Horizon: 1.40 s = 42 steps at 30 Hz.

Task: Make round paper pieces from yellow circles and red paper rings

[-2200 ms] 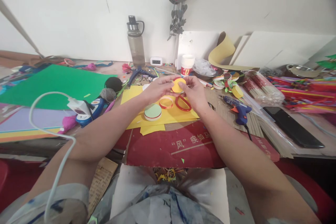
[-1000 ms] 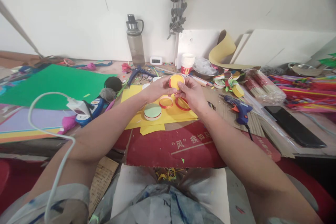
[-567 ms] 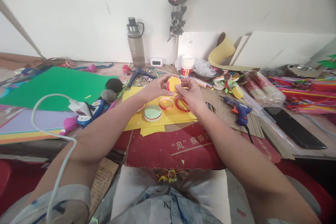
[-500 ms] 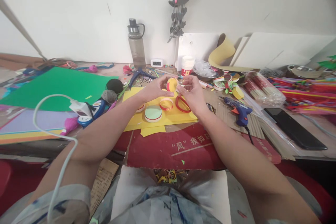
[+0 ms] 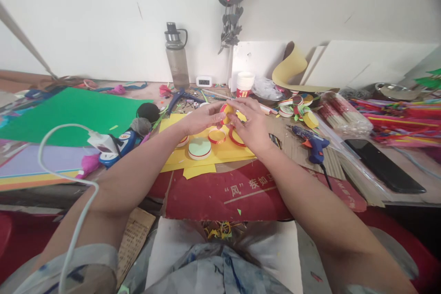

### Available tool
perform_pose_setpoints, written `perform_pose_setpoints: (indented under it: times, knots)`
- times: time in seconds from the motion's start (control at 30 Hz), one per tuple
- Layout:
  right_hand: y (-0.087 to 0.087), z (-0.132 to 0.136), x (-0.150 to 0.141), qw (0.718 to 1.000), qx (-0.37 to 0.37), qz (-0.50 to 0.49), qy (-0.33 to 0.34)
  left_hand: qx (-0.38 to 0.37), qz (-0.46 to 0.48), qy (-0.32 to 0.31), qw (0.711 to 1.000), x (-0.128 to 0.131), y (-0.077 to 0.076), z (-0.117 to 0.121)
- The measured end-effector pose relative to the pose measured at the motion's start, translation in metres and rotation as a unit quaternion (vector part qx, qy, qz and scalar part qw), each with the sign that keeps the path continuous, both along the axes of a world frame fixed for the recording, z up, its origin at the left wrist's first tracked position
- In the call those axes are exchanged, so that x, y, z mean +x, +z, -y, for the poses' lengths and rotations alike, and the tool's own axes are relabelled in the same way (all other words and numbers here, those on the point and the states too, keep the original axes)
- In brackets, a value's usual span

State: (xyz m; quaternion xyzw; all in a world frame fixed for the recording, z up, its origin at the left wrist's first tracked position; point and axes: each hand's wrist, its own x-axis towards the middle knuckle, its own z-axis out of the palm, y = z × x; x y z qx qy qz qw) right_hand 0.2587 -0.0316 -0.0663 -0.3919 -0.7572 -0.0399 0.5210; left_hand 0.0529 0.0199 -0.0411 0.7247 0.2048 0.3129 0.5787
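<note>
Both hands hold a small round yellow piece with a red band (image 5: 226,114) above the yellow sheets. My left hand (image 5: 204,117) is closed on its left side. From the right, my right hand (image 5: 251,121) closes over it, and its fingers cover part of the piece. Below lie a pale green disc with a red-striped rim (image 5: 200,148) and a red and white paper ring (image 5: 217,136). Red-handled scissors (image 5: 236,138), mostly behind my right hand, rest on the yellow paper (image 5: 172,160). Another banded piece (image 5: 183,141) is partly hidden by my left arm.
A blue glue gun (image 5: 315,144) lies on cardboard to the right, near a black phone (image 5: 384,165). A water bottle (image 5: 177,62) and paper cups (image 5: 245,83) stand at the back. To the left are a green sheet (image 5: 76,112) and a power strip (image 5: 120,147) with a white cable.
My right hand has moved left and closed over the yellow piece, which it only neared with its fingertips before. The piece has turned and is more covered. The view has shifted slightly.
</note>
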Motion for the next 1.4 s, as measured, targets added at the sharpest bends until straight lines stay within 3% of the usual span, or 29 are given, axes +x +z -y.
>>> perform_pose_setpoints:
  times: [0.17,0.47,1.0,1.4]
  knots:
    - [-0.0013,-0.0023,0.0008,1.000,0.022,-0.011,0.004,-0.060,0.042,-0.014,0.997,0.0022,-0.0031,0.0002]
    - [0.0030,0.0031,0.0000,1.000,0.010,-0.025,0.006,-0.086,0.040,-0.035,0.995,0.0012,-0.0035,-0.0011]
    - [0.0069,0.0063,-0.0012,0.999,-0.012,-0.046,0.004,-0.112,0.033,-0.049,0.992,-0.0009,0.0025,0.0010]
    - [0.0057,0.0047,-0.0032,0.999,0.003,-0.033,-0.020,-0.078,-0.008,-0.038,0.996,-0.0019,0.0001,-0.0010]
